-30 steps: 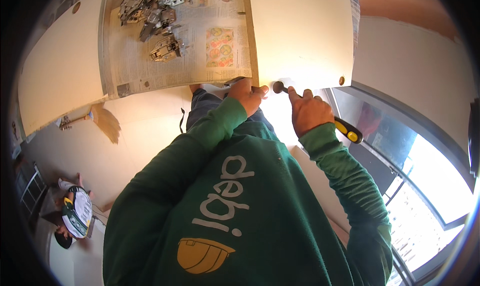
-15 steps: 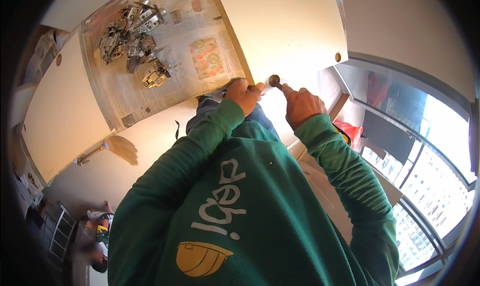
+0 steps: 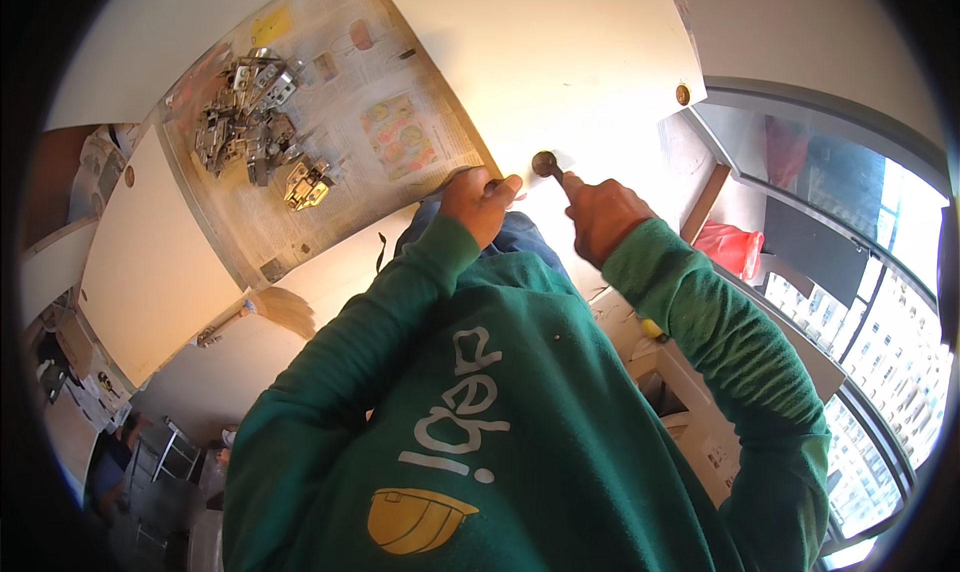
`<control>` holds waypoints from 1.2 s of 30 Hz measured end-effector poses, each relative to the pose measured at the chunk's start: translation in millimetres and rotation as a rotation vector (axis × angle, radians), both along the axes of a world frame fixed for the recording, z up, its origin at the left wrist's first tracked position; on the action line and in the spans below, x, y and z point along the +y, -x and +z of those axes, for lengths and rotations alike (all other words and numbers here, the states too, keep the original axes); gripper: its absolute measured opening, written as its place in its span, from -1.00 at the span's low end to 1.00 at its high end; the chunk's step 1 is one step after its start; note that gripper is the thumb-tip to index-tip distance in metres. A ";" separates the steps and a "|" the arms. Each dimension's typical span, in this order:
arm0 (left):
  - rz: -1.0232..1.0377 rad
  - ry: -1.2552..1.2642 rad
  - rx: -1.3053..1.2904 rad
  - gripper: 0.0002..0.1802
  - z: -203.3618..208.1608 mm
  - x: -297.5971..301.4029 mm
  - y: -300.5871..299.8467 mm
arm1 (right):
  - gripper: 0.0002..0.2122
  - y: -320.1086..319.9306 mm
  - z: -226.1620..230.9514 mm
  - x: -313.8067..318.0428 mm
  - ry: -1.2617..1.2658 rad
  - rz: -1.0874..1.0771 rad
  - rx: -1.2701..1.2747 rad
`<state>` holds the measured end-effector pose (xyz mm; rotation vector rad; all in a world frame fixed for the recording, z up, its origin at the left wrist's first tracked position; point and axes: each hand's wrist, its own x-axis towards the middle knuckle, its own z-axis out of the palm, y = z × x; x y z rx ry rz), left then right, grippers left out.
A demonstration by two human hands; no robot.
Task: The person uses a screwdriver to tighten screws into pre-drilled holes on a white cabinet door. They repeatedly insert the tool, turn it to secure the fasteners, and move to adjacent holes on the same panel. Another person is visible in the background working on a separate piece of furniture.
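Observation:
My right hand (image 3: 608, 217) is closed around a short-handled tool with a dark, round, shiny head (image 3: 543, 163). The tool's head is over the pale surface beside the newspaper-covered board; its exact kind is not clear. My left hand (image 3: 477, 207) is closed at the board's near right corner, thumb against the bent fingers. Whatever it may pinch is too small or hidden to name. Farther left, a pile of metal cabinet hinges (image 3: 245, 122) lies on the newspaper (image 3: 350, 187). One gold-toned hinge (image 3: 307, 184) lies at the near side of the pile.
A pale panel (image 3: 550, 42) with a round hole lies ahead, and another pale panel (image 3: 165, 242) at left. A straw brush (image 3: 282, 310) is below the board's near edge. At right are a red bag (image 3: 730, 247) and a window (image 3: 880, 372).
The view has shifted and turned slightly, so the board and hinges sit lower and further left. Both hands keep their grip near the same corner. The tool's head has barely moved.

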<state>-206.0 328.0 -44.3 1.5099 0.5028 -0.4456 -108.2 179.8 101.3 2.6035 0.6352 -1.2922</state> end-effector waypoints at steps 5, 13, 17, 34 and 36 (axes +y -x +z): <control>-0.047 -0.057 -0.033 -0.49 7.8 5.2 -3.2 | -0.74 0.3 -4.4 2.9 -0.062 -0.089 0.010; 0.003 0.112 0.030 -0.51 0.1 -1.5 -4.0 | -0.85 4.5 -5.2 -4.3 -0.333 -0.347 0.013; -0.102 0.065 0.095 -0.49 4.6 4.0 -11.0 | -0.85 5.7 -5.1 7.1 -0.253 -0.429 -0.034; -0.292 0.066 0.410 -0.52 26.9 14.9 -35.9 | -0.80 0.1 10.8 27.5 -0.046 -0.533 0.111; -0.294 0.105 0.440 -0.53 24.0 14.5 -35.5 | -0.84 -3.9 1.6 24.5 -0.092 -0.578 0.033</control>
